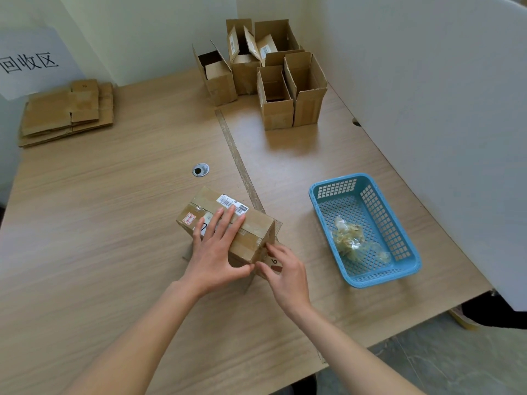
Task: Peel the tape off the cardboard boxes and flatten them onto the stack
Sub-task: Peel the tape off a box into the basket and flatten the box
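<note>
1. Fingers of the left hand (217, 246) lay flat, pressing the taped box (225, 223) at mid-table; the right hand (282, 269) picked at its end, grip uncertain.
2. Crumpled glossy tape (352, 238) filled the blue mesh basket (405, 269).
3. Flattened stack (65, 112) held several; open boxes (271, 78) remained.

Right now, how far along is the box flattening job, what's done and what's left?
Done: several flattened boxes lie on the stack at the far left, and peeled tape sits in the blue basket. In hand: the left hand presses flat on a taped box while the right hand picks at its near end. Left: about five open boxes stand at the back, not yet flattened.
</note>
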Demonstrator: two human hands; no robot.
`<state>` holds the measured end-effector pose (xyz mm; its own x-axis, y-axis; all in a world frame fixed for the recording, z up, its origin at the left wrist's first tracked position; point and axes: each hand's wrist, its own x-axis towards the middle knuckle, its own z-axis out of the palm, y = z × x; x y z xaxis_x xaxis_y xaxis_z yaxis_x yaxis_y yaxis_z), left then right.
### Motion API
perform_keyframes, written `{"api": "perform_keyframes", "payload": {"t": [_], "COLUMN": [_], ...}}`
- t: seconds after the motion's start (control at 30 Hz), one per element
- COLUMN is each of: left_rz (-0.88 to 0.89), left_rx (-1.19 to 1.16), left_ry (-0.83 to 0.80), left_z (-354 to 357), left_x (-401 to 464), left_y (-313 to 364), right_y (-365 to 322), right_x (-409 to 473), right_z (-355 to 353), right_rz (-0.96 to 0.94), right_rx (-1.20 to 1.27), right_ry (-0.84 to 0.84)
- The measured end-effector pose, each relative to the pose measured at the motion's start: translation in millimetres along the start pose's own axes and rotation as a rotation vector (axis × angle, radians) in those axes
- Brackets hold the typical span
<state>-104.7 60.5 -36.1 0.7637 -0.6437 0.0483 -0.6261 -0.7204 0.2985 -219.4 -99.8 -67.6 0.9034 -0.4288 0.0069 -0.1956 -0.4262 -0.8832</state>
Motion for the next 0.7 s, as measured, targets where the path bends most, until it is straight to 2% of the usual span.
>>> {"api": "perform_keyframes", "payload": {"t": [0.23, 0.33, 0.43, 0.57, 0.7], "left_rz": [-0.004, -0.003, 0.0, 0.004, 0.015], "left_rx": [-0.003, -0.012, -0.015, -0.003, -0.002], "left_ry": [-0.008, -0.002, -0.001, 0.003, 0.003], "left_z": [-1, 0, 0, 1, 1], "left_x": [0, 0, -1, -1, 0], "left_y": [2, 2, 1, 1, 0], "right_y": [-2, -4, -3, -6, -9], "right_x": [7, 11, 15, 28, 39], "right_z": [-3, -8, -14, -25, -32], "right_rz": [0.066, 0.005, -0.1, 0.038, 0.085], "right_rx": [0.113, 0.152, 0.078, 0.149, 0.247], "right_ry": [0.067, 0.047, -0.017, -0.199, -0.377]}}
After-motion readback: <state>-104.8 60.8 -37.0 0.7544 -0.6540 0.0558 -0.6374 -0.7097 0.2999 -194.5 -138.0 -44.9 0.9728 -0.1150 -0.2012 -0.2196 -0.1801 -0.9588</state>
